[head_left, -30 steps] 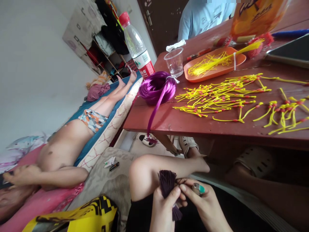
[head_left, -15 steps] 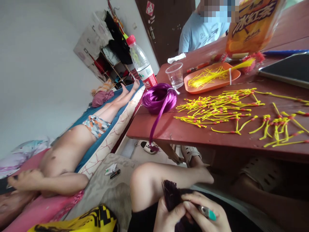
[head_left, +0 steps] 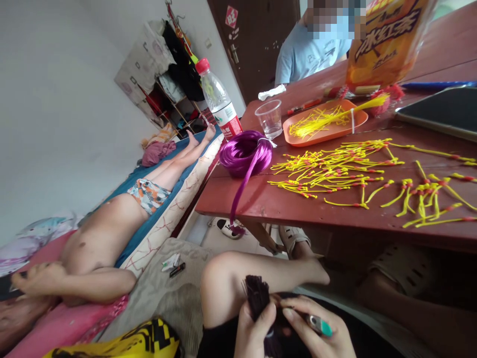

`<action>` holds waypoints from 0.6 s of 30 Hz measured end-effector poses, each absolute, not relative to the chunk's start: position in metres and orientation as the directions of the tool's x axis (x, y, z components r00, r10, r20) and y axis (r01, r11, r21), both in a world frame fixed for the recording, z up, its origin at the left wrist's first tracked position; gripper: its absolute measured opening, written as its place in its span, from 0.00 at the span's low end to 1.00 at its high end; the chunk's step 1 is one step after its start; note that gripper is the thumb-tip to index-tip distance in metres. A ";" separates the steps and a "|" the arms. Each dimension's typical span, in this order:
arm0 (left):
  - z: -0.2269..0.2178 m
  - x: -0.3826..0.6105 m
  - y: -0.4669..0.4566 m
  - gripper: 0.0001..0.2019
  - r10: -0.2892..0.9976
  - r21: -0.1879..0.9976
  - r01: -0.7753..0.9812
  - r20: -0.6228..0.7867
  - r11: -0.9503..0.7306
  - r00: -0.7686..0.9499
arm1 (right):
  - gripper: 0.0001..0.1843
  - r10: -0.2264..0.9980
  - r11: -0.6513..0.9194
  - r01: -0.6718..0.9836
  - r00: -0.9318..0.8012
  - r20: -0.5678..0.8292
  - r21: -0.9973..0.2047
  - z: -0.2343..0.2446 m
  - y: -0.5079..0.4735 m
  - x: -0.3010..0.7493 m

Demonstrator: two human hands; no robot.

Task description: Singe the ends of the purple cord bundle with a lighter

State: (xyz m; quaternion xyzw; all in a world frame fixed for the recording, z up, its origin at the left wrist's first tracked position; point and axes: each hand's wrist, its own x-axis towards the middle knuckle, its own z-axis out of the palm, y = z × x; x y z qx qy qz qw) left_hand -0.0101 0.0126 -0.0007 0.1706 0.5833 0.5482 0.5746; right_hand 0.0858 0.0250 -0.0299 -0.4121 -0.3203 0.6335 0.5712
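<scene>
Low in the view, over my lap, my left hand is closed round a dark purple tassel bundle whose cut ends fan upward. My right hand pinches the bundle's base with thumb and forefinger and also grips a small lighter with a teal end. Both hands touch each other just in front of my bent knee.
A red wooden table carries a coil of bright purple thread, several yellow cords with red beads, an orange tray, a plastic cup and a water bottle. A person lies on the bed at left; another sits across.
The view has tilted down a little, so the table sits lower. My hands stay on the tassel, and its fanned end has straightened upright since half a second ago.
</scene>
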 end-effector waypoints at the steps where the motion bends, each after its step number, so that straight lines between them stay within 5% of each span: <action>1: -0.001 -0.010 0.014 0.12 0.831 0.841 -0.439 -0.470 0.317 -0.299 | 0.06 0.983 -0.172 -0.459 -0.026 -0.180 -0.872 -0.032 0.026 0.086; 7: 0.006 -0.011 0.018 0.10 0.878 0.863 -0.433 -0.397 0.258 -0.267 | 0.15 0.903 -0.430 -0.398 -0.192 -0.385 -0.810 -0.047 0.036 0.085; 12: 0.003 -0.015 0.014 0.12 0.861 0.874 -0.286 -0.459 0.394 -0.218 | 0.16 0.905 -0.379 -0.414 0.020 -0.424 -0.828 -0.045 0.038 0.095; 18: 0.001 -0.015 0.013 0.15 0.816 0.818 -0.178 -0.568 0.547 -0.106 | 0.16 0.878 -0.457 -0.494 -0.382 -0.288 -0.740 -0.036 0.034 0.093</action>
